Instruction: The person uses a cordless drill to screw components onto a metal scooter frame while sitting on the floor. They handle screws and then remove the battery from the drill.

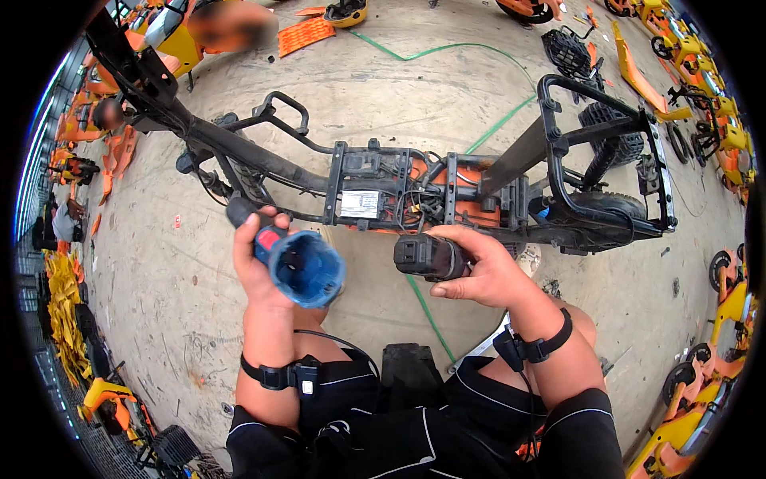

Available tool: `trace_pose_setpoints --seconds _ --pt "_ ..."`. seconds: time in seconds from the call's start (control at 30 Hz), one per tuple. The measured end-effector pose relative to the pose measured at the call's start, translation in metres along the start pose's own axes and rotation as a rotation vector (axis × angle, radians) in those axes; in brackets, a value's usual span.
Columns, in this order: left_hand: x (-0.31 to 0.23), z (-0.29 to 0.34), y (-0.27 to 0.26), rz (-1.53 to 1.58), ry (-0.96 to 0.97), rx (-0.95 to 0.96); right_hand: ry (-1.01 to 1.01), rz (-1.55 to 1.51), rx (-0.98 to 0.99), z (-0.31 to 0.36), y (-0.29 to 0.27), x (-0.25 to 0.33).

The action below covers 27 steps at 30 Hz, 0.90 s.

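Observation:
My left hand is wrapped round a blue and black cordless power tool, its hollow round battery socket turned up toward me. In my right hand, fingers and thumb grip a black tool battery pack. The tool and the pack are apart, held over my lap. Just beyond both hands lies a stripped black scooter frame with bare wiring and a silver box in its middle bay. Its rear rack is at the right.
A green hose or strap runs over the concrete floor under the frame. Yellow and orange scooters line the right edge. Orange panels and yellow sheeting lie at the left. A yellow helmet-like part sits at the far side.

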<state>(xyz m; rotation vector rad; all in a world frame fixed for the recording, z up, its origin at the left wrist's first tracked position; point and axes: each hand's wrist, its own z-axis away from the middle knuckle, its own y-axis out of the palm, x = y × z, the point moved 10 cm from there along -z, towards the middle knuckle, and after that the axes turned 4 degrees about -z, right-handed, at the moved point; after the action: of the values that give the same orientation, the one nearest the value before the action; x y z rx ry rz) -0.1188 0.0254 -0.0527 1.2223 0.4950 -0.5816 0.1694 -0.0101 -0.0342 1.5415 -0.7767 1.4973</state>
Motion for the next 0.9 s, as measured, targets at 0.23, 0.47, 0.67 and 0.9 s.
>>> trace_pose_setpoints --seconds 0.23,0.47,0.67,0.9 --pt "0.033 0.005 0.007 -0.033 -0.105 -0.064 0.179 -0.364 0.114 -0.002 0.026 -0.028" --pt "0.055 0.012 0.008 -0.008 -0.175 -0.049 0.146 -0.532 0.252 -0.007 0.056 -0.020" --pt "0.066 0.015 0.009 0.040 -0.230 -0.004 0.102 -0.561 0.364 -0.005 0.068 -0.009" --pt "0.070 0.018 0.003 0.052 -0.269 0.026 0.156 -0.549 0.357 -0.005 0.071 -0.016"
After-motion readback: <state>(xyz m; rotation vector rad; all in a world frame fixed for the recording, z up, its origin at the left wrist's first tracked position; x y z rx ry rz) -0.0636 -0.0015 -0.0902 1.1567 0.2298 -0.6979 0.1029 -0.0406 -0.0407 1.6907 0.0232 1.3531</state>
